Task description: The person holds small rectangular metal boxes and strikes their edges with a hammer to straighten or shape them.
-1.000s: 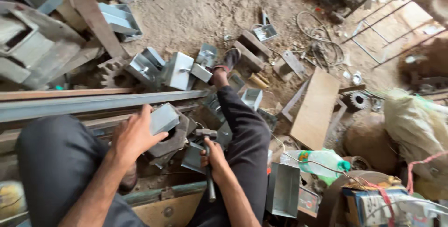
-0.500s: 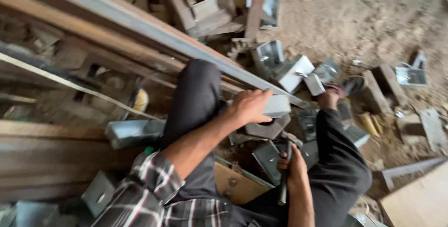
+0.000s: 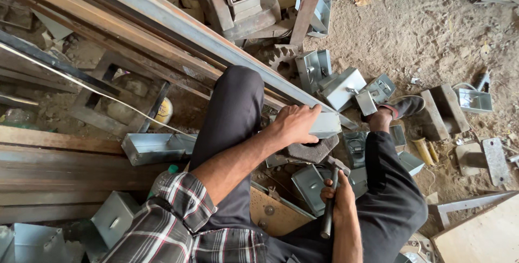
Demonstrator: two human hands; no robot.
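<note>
Now left hand (image 3: 294, 124) grips metal box (image 3: 324, 124); right hand (image 3: 336, 190) hammer (image 3: 330, 203).

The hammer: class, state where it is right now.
In the head view, the hammer sits low and right of centre, gripped in the right hand, just below the metal box under the left hand.

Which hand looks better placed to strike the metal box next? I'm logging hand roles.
Right, probably: the right hand grips the hammer just below the metal box, which the left hand pins down.
</note>
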